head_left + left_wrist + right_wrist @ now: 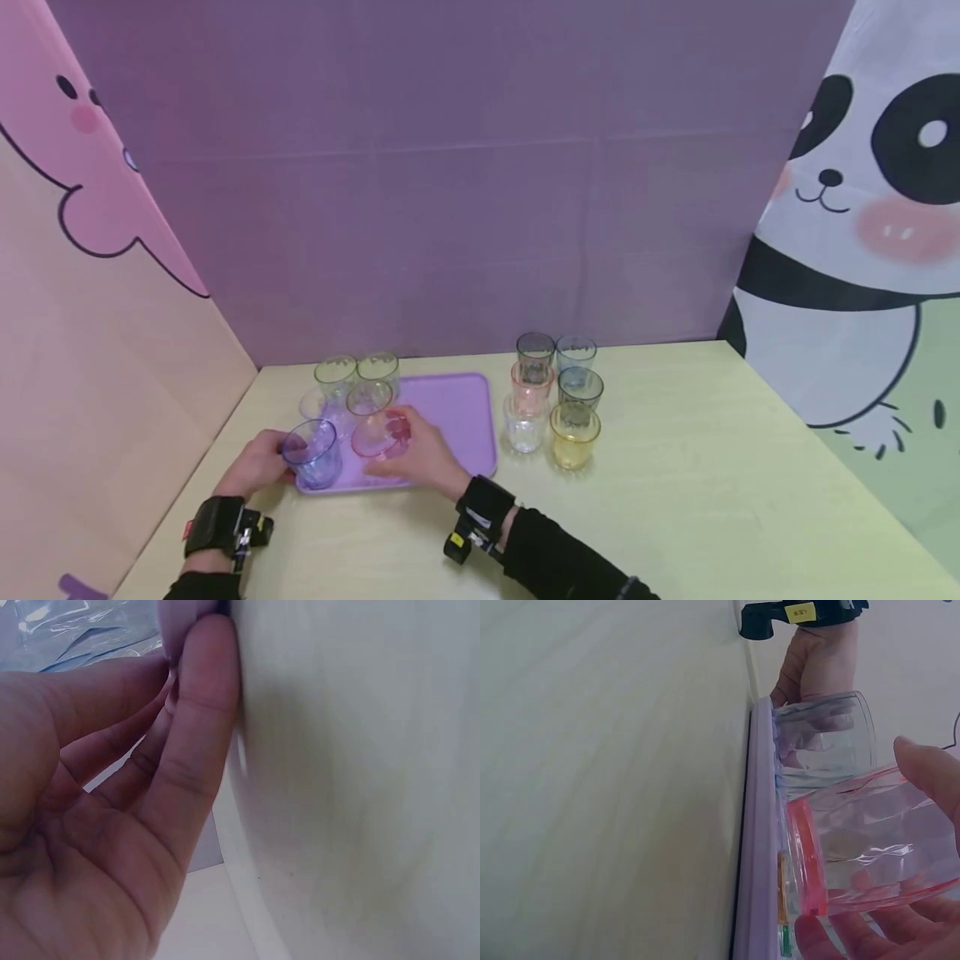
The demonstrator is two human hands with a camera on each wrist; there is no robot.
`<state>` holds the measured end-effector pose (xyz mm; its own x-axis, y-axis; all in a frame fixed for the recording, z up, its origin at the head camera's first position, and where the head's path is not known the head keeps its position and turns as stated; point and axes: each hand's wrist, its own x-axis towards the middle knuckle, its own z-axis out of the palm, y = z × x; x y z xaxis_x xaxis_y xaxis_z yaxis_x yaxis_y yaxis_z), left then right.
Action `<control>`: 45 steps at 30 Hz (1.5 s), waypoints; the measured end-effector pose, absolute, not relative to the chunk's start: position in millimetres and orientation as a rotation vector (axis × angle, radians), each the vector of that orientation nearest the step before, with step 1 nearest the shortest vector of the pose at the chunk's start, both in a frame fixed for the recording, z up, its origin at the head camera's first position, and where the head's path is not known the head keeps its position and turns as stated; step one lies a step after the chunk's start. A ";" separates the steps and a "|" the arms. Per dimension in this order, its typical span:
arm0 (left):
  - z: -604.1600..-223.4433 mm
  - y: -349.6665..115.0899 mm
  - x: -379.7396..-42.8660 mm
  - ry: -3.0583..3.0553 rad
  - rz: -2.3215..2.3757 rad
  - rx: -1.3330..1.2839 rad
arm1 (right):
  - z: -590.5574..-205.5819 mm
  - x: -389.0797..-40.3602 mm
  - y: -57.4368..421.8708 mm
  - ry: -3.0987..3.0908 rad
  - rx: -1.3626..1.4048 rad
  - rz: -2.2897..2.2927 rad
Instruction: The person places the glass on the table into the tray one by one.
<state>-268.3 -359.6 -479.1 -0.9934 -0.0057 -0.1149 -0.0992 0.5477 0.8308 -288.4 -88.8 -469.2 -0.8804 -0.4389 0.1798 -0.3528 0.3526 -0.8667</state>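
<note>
My right hand (pixel 429 454) grips a pink-tinted clear glass (pixel 870 851), thumb on one side and fingers on the other. This glass is tilted a little, with its thick pink base close over the front part of the purple tray (pixel 461 417). At the tray's front left corner, my left hand (pixel 258 461) pinches the rim between thumb and finger (pixel 202 682). A blue-tinted glass (pixel 319 468) stands upright on the tray right beside that hand. Behind the pink glass is a brownish-rimmed glass (pixel 370 400), and a clear glass (pixel 312 405) is at the left.
Two yellow-green glasses (pixel 336 372) are at the tray's back left. Right of the tray, several glasses stand in two columns, with a clear glass (pixel 525 429) and a yellow glass (pixel 574 442) in front. A purple backdrop (pixel 480 208) rises behind the table.
</note>
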 end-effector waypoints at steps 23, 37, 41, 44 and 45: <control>-477.5 -360.5 -269.0 2.696 1.440 -0.078 | -468.4 -286.2 -108.5 2.543 -0.656 -1.492; -478.9 -360.3 -268.2 2.690 1.455 -0.067 | -467.4 -285.0 -115.8 2.596 -0.612 -1.418; -477.9 -360.2 -268.3 2.689 1.457 -0.068 | -467.2 -284.6 -117.0 2.602 -0.626 -1.413; -477.4 -360.3 -268.5 2.694 1.445 -0.065 | -466.9 -283.8 -118.0 2.606 -0.628 -1.413; -477.3 -360.2 -268.6 2.698 1.441 -0.067 | -466.8 -283.6 -118.4 2.605 -0.623 -1.417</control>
